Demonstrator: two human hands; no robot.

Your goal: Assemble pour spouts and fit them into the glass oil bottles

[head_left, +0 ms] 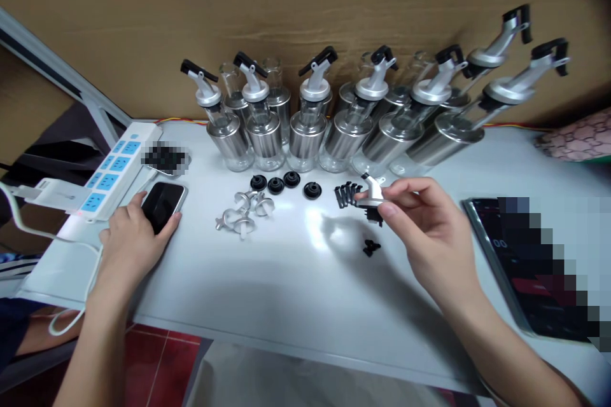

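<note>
right hand (436, 222): thumb and fingers pinching spout (374, 190) | spout: left of palm, above table (267, 286), near upright, tip leaning left | levers (347, 195): just left, right hand nearer | left hand (130, 232): spread over phone (165, 206), grip cannot tell

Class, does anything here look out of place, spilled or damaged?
No spill or damage shows. The phone gripped by the left hand looks out of place: it is no bottle part, unlike the spout in the right hand.
</note>
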